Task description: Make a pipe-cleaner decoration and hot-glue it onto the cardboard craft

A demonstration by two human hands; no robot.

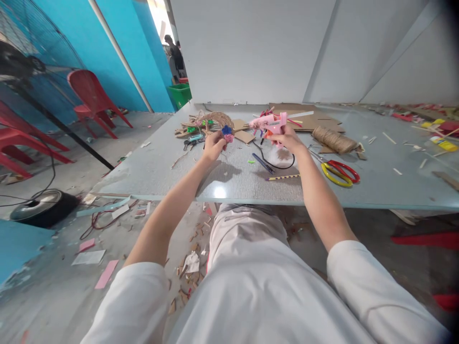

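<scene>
1. Because the gun (272, 125) points its tip leftward at the left hand (214, 145), hot glue could, I judge, land on fingertips rather than on the flowers (227, 134); tip and fingers are near each other.
2. One blue and one pink, the flowers are small and are pinched only at the fingertips, held in the air over the far middle of the table (376, 186). A push from the tip could twist them out of that pinch.
3. A black cord (276, 165) loops on the table just below the right hand (287, 139). A tug on the gun might drag it across the pencil (283, 177) or toward the scissors (339, 171).
4. Left arm: stretched forward with the wrist raised off the table, fingers clenched on the flowers.
5. Right arm: stretched forward alongside it, fingers wrapped round the gun's grip, with the gun roughly level and clear of the table. Whether a finger presses the trigger I cannot tell.
</scene>
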